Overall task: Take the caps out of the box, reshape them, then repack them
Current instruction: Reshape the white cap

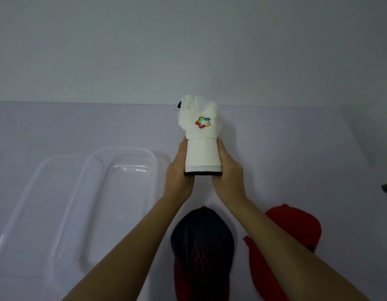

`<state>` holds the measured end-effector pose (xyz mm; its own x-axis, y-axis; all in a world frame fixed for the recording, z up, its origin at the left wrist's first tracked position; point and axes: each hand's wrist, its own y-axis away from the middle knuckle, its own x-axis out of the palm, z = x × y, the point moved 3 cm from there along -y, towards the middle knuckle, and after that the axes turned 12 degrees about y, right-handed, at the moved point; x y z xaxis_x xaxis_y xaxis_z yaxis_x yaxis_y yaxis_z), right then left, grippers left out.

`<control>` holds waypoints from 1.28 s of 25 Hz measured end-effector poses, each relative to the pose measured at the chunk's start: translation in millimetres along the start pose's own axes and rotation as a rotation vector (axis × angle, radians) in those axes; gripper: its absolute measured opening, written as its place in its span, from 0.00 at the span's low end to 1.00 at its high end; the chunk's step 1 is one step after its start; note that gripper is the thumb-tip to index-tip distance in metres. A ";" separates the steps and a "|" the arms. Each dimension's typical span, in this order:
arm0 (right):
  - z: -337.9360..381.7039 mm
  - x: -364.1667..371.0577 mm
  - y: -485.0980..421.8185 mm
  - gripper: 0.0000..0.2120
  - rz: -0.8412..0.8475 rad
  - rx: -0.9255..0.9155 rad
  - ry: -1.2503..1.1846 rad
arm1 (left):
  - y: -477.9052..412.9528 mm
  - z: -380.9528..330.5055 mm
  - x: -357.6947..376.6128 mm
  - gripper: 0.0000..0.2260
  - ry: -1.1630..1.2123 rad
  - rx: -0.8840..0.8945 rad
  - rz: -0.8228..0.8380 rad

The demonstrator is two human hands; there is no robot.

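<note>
Squeezing white cap brim betw both palms, prob to re-curve it. L hand + R hand clamp the brim edges, fingers curled round it, and the crown pokes out past the fingertips. Cap is held above the table. Clear box sits to the left, w/ navy cap + red cap laid out nearer the person.

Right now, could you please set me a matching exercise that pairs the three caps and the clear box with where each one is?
Things:
1. white cap
2. dark cap
3. red cap
4. clear box

Places:
a. on the table, bottom middle of the view
b. on the table, left of the left hand
c. held up between the left hand and right hand
d. on the table, bottom right of the view

Pairs: 1-c, 2-a, 3-d, 4-b
</note>
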<state>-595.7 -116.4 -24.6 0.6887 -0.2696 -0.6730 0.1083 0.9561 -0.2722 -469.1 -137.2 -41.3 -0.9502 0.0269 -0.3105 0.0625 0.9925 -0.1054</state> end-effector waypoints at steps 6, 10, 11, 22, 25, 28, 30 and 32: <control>-34.0 -8.6 1.3 0.34 0.007 -0.248 0.349 | -11.2 4.3 -38.4 0.39 -0.215 -0.002 0.203; -24.6 -6.5 13.9 0.30 0.002 -0.341 0.400 | -43.5 -43.9 -60.9 0.24 0.120 -0.043 -0.022; -22.2 -6.3 14.2 0.30 -0.004 -0.355 0.402 | -52.2 -53.5 -60.5 0.21 0.170 -0.099 0.044; -16.7 -7.0 20.5 0.51 0.136 -0.372 0.309 | -62.9 -93.8 -60.8 0.21 0.159 -0.063 0.123; -21.8 -19.7 11.0 0.34 0.021 0.064 -0.089 | -59.2 -98.6 -63.6 0.23 0.241 -0.117 0.115; -17.6 -28.8 -4.0 0.41 0.172 0.377 -0.786 | -54.0 -101.0 -57.8 0.20 0.335 -0.154 0.082; -4.8 -31.3 -9.5 0.42 0.306 0.346 -0.972 | -54.5 -96.8 -54.1 0.16 0.320 -0.146 -0.012; 2.2 -28.1 -7.1 0.39 0.383 0.352 -0.939 | -54.6 -94.2 -54.7 0.10 0.242 -0.123 -0.067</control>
<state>-614.3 -115.3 -2.3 0.9799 0.1078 0.1677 -0.1347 0.9781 0.1588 -449.3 -181.5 70.4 -0.9972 -0.0260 -0.0700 -0.0261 0.9997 0.0016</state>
